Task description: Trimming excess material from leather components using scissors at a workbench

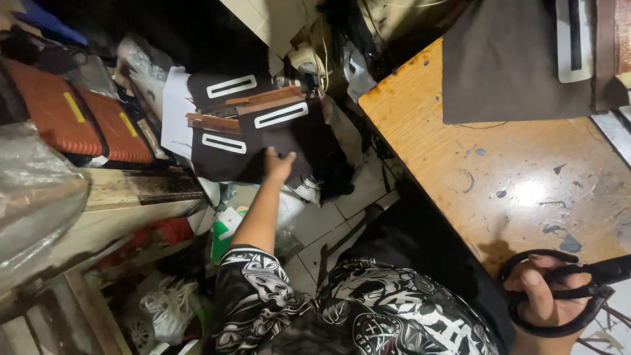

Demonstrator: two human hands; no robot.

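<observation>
Head view: I see my left hand (279, 164) stretched down to a stack of dark brown fabric pieces (263, 141) with white slotted patches, piled beside the table (499, 190). Its fingers lie nearly flat on the top piece's edge, not pinching. The pieces look light and floppy; I judge an edge pinch best. My right hand (542, 296) is closed through black scissors (578, 289).

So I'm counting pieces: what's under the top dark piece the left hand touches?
Under the top dark piece by the left hand: two similar pieces, brown strips. Anything lower is covered.
</observation>
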